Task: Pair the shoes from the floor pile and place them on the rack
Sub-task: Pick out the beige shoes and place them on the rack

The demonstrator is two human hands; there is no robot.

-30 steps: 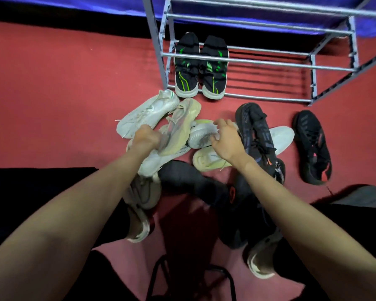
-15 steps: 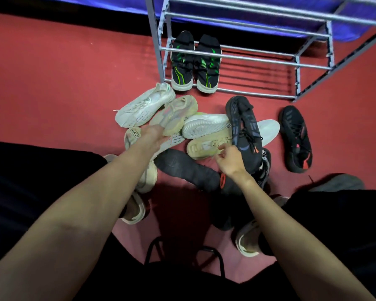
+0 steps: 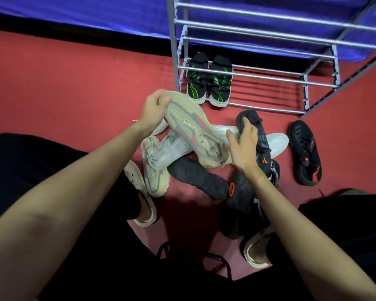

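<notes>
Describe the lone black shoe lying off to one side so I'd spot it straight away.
Start at the metal shoe rack, then drop to the red floor by its right front corner. The black sneaker with red accents lies there alone, apart from the pile.

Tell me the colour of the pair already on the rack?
Black with green stripes, seen in the head view.

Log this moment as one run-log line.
left hand: grips beige shoe, lifted | right hand: open beside it | rack: one black-green pair

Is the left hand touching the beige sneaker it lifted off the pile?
Touching. The head view shows the left hand with fingers curled round one end of the beige sneaker, holding it above the pile.
</notes>
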